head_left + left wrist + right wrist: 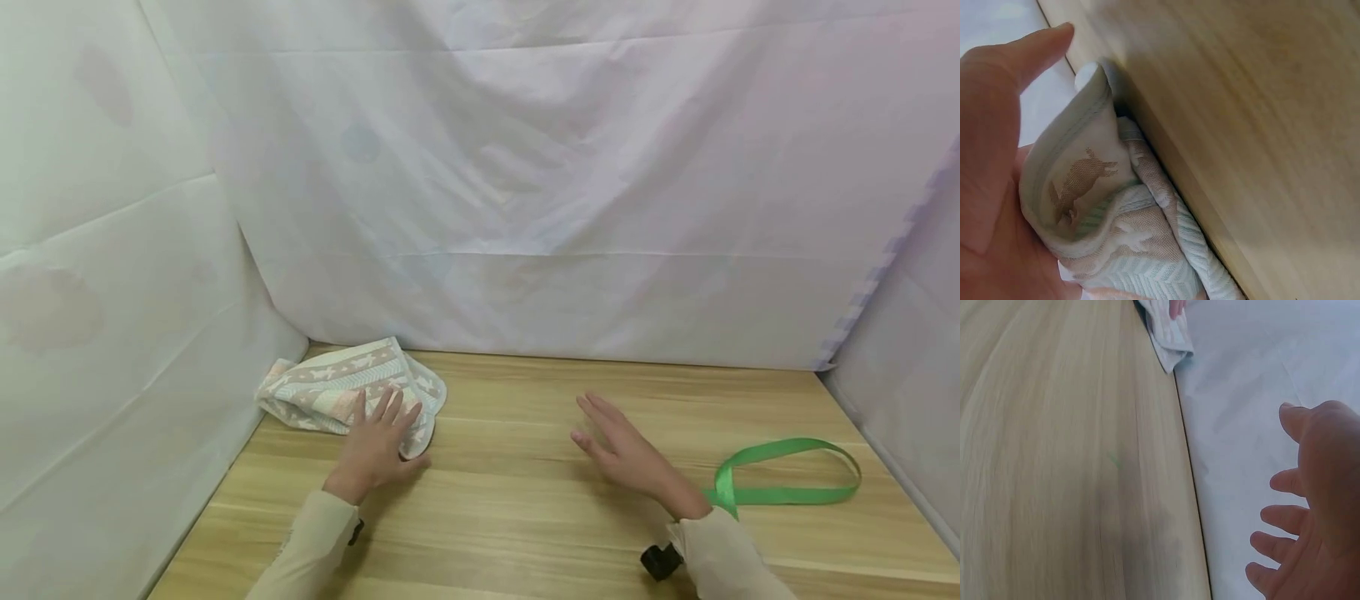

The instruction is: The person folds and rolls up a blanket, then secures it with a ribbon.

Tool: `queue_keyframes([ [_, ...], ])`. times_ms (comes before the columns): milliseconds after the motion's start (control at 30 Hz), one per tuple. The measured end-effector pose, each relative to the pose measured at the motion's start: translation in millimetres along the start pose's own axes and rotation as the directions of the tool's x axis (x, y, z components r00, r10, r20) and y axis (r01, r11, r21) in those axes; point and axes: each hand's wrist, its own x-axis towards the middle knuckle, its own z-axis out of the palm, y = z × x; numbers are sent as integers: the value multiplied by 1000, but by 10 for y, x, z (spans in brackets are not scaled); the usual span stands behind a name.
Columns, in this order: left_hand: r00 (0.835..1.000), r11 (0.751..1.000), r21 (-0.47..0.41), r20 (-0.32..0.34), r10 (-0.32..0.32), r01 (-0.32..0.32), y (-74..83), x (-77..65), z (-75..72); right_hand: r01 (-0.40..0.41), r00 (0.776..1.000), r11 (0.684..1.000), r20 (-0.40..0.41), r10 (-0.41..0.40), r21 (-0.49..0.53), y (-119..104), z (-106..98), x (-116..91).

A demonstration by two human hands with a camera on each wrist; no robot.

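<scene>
A crumpled cloth [330, 387] with pale stripes and animal shapes lies at the back left of the wooden table, and its trimmed edge has rounded corners. My left hand [377, 442] is at the cloth's near side, fingers spread and straight. In the left wrist view, folds of the cloth [1141, 237] stand up close to the palm, and I cannot tell whether they touch. The left fingertips are hidden there behind the cloth. To the right, my right hand [626, 450] hovers above the table with its fingers extended and nothing in it.
A green ribbon [795, 495] lies in a loop on the table's right side, partly behind the right forearm. White sheets [525, 183] hang behind the wooden table [495, 517] and along both sides. A black wrist device [662, 562] sits under the right cuff.
</scene>
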Motion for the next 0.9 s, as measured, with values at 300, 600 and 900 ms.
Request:
queue_keyframes([
  [300, 999, 996, 78, 22, 37, -39, -8, -29, -16, 11, 1000, 996, 28, -14, 88, -204, 146, 123],
  [600, 996, 993, 83, 32, 84, -86, -45, -70, -37, -21, 999, 984, 50, 13, 176, -311, 241, 195],
  [900, 999, 995, 91, 0, 38, -38, 18, -46, -1, -120, 991, 933, 103, 90, 340, -372, 379, 277],
])
